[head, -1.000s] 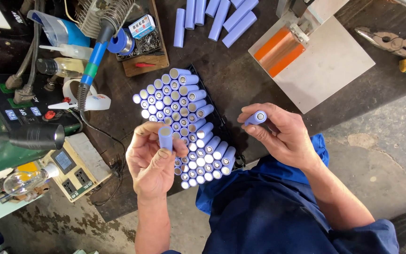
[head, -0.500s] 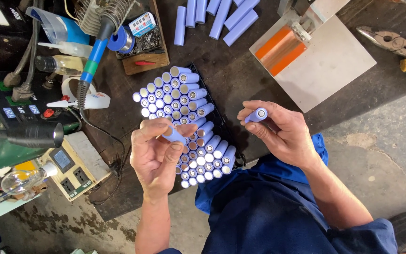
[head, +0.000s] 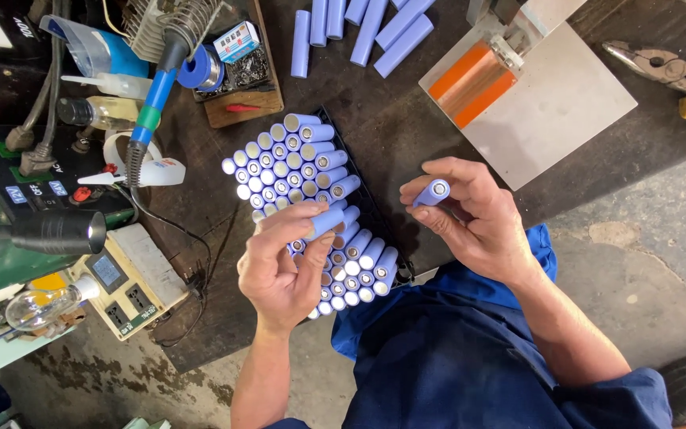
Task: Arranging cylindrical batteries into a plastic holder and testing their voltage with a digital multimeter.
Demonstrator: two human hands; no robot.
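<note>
Since the earlier frame, the left hand [head: 279, 266] has tipped its purple battery cell [head: 325, 222] from upright to lying slantwise across the fingertips, while the right hand [head: 470, 218] has barely shifted.

Head view: the left hand is curled, thumb and fingers closed round the cell's lower half, directly above the packed cluster of cells [head: 311, 191] standing on end in a black tray [head: 375, 208] on the counter [head: 406, 135]. The right hand, just beside the cluster, pinches a second cell [head: 432, 193] between thumb and forefinger, its metal end facing the camera, the other fingers loosely bent.

Each cell looks like a rigid cylinder, dense for its size, with a smooth plastic sleeve that may slip, so a grip round the barrel, clear of the bare metal ends, seems soundest. Loose cells [head: 359, 24] lie well beyond both hands; pliers [head: 660, 67] sit far past the right hand.
</note>
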